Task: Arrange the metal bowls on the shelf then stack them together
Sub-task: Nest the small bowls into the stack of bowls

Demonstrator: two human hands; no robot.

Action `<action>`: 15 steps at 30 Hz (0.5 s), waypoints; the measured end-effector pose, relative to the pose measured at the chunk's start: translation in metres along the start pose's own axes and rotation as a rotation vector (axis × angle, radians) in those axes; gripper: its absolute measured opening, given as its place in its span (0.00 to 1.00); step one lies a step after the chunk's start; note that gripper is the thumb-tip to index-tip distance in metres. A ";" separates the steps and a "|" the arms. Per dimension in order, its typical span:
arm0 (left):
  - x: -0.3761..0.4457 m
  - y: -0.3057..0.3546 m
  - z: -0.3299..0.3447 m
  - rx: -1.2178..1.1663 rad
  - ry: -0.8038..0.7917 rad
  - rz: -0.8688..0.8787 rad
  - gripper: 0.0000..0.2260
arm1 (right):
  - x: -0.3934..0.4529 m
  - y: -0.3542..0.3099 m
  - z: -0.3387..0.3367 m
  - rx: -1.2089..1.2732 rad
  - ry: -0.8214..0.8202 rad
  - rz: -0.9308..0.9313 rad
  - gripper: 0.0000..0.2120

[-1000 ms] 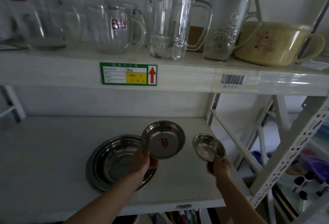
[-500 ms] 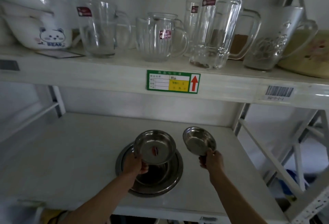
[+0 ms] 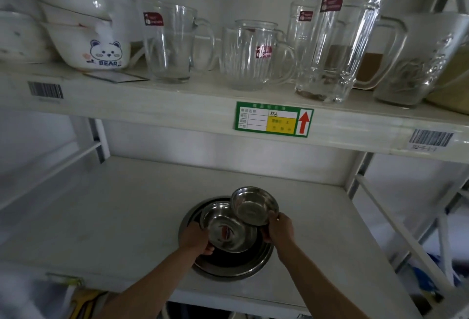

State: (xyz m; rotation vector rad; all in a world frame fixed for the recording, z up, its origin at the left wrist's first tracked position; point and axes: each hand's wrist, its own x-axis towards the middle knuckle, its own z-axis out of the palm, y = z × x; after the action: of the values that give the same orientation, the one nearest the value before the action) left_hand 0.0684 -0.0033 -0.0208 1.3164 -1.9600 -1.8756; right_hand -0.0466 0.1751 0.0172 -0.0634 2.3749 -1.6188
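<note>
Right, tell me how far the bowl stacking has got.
Done: the large bowl sits on the lower shelf as the base. In hand: the left hand holds the medium bowl inside it, and the right hand holds the small bowl tilted above. Left: nest the small bowl and let go.
</note>
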 end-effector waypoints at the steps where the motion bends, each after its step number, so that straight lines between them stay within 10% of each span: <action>1: 0.001 0.000 0.000 0.009 -0.004 0.004 0.11 | -0.002 0.000 0.004 -0.030 -0.014 0.001 0.16; 15: -0.025 0.020 -0.005 0.310 -0.016 0.056 0.12 | -0.015 -0.006 0.034 -0.318 -0.142 0.063 0.12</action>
State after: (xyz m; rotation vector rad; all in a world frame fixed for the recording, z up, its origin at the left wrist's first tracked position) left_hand 0.0775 0.0065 0.0087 1.3035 -2.3429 -1.6097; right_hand -0.0249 0.1446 0.0137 -0.1576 2.4716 -1.1563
